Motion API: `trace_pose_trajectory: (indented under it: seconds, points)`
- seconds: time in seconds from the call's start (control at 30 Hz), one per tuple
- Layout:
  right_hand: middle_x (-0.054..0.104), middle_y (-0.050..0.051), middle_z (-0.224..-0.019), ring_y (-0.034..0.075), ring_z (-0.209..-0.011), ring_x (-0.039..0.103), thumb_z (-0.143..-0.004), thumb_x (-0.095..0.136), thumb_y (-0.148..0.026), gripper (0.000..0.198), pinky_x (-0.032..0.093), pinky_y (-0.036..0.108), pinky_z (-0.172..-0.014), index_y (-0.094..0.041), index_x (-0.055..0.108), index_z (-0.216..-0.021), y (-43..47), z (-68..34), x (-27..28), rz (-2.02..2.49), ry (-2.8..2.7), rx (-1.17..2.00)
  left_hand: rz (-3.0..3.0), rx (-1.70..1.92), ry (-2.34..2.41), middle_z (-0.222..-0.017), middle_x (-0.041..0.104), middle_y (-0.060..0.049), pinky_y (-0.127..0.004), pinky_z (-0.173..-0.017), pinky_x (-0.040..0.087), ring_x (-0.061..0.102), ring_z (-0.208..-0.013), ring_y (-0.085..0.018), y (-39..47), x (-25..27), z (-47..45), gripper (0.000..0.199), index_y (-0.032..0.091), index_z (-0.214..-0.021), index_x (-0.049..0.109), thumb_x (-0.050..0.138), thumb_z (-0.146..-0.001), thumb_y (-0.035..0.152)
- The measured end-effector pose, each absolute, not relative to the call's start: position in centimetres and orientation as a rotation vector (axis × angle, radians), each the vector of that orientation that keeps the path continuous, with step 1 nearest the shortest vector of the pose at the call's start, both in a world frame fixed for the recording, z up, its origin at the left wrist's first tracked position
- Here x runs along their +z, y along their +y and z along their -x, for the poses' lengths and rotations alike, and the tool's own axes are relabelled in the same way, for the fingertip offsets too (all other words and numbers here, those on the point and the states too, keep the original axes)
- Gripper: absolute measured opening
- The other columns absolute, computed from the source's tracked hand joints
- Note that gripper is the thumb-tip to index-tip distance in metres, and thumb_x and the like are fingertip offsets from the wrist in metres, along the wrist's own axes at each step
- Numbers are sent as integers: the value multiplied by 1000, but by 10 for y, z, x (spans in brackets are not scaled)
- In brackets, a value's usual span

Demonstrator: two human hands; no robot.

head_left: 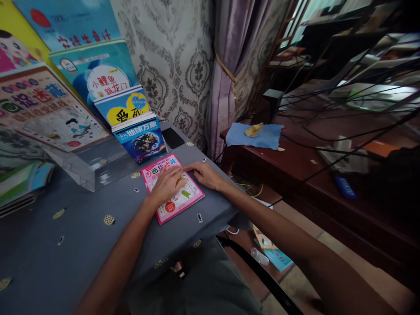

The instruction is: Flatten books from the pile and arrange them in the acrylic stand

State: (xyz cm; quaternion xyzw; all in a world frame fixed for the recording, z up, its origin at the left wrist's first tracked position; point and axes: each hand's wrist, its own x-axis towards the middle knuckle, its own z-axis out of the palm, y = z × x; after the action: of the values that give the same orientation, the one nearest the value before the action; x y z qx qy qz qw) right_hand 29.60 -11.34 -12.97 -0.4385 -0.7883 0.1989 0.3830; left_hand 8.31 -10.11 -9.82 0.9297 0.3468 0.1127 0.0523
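Observation:
A pink picture book (169, 208) lies closed on the grey cloth-covered table, its cover facing up with Chinese lettering across the top. My left hand (166, 186) rests flat on the middle of the cover, fingers stretched out and pointing toward the upper right. At the book's right edge is my right hand (205, 175), its index finger extended to the cover's upper right side, close to the left fingertips. The right hand's other fingers are bent and partly hidden. Neither hand grips anything visible.
Beyond the book, a clear acrylic stand (88, 175) holds a brown-covered book (59, 109), beside tiered books including a blue earth book (141, 140). A dark flat object (173, 138) lies behind. To the right, a wooden desk (295, 175) carries a blue cloth (234, 135) and tangled cables.

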Motion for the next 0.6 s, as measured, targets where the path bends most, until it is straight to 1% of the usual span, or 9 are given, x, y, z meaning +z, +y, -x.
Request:
trace_pose_trajectory:
  seconds: [0.07, 0.17, 0.27, 0.37, 0.43, 0.6]
  points:
    - [77, 5, -112, 18, -104, 70, -77, 41, 7, 55, 53, 37, -97, -19, 71, -116, -114, -296, -128, 1132, -2009, 521, -2830, 339, 1046, -144, 59, -13, -53, -119, 27, 49, -138, -26, -107, -97, -85, 43, 18, -133, 60, 36, -104, 38]
    - [77, 6, -111, 19, -104, 70, -76, 42, 6, 54, 53, 38, -98, -18, 71, -115, -115, -295, -127, 1176, -1998, 536, -2830, 370, 992, -135, 65, -11, -50, -113, 35, 56, -128, -25, -119, -96, -88, 42, 19, -128, 63, 33, -105, 36]
    - [76, 5, -112, 19, -105, 69, -76, 43, 5, 54, 52, 39, -100, -18, 72, -115, -114, -295, -128, 1198, -1986, 548, -2861, 430, 916, -129, 67, -12, -47, -107, 41, 60, -121, -25, -129, -96, -90, 41, 19, -129, 62, 35, -104, 37]
    - [76, 5, -113, 20, -107, 69, -76, 42, 4, 54, 51, 39, -101, -18, 72, -114, -114, -294, -129, 1211, -1980, 548, -2909, 439, 895, -126, 67, -13, -47, -104, 42, 59, -118, -27, -133, -97, -92, 40, 17, -128, 63, 38, -104, 37]
    - [76, 4, -114, 20, -108, 68, -76, 43, 4, 54, 51, 39, -102, -20, 72, -114, -117, -293, -127, 1223, -1977, 553, -2919, 439, 902, -125, 67, -12, -47, -104, 42, 59, -118, -26, -133, -99, -92, 39, 18, -127, 63, 38, -104, 36]
    - [76, 4, -115, 19, -111, 69, -79, 41, 4, 54, 51, 39, -104, -23, 71, -116, -143, -298, -118, 1226, -1902, 641, -2915, 459, 894, -126, 66, -11, -45, -105, 41, 58, -118, -26, -131, -101, -91, 38, 17, -128, 63, 38, -104, 34]
